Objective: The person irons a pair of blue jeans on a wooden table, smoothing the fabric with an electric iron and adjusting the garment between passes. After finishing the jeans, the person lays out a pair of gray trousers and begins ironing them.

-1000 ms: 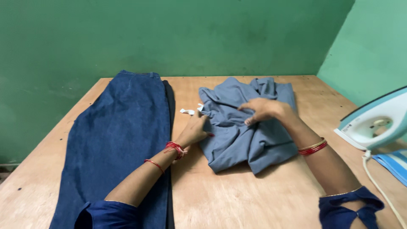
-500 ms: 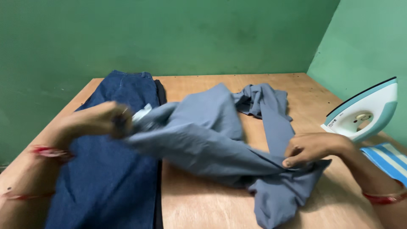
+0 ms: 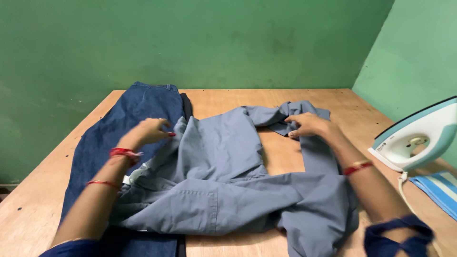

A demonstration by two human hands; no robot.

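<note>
1. Lying spread across the middle of a wooden table (image 3: 285, 157), a grey-blue garment (image 3: 223, 185) is seen with its left part overlapping the jeans (image 3: 119, 128).
2. The garment's far left edge is touched by the left hand (image 3: 147, 132), whose fingers are curled over the cloth; whether cloth is actually pinched between them cannot be told.
3. A bunched fold at the garment's far end is pressed and lightly gripped by the right hand (image 3: 309, 125), fingers bent down onto the fabric.
4. Between the two hands a bare patch of table is framed by the garment, which runs round it on the left, the near side and the right.
5. A patch pocket is shown on the near part of the garment, facing up.
6. The jeans are laid flat along the left side of the table, the waistband at the far end by the green wall (image 3: 190, 43).
7. A white and light-blue iron (image 3: 419, 138) is stood on its heel at the right edge of the table, well apart from the right hand, with its cord (image 3: 404, 190) trailing towards the near edge.
8. A blue-and-white striped cloth (image 3: 440, 190) is seen just beside the iron, on the near side.
9. Red bangles are worn on both wrists.
</note>
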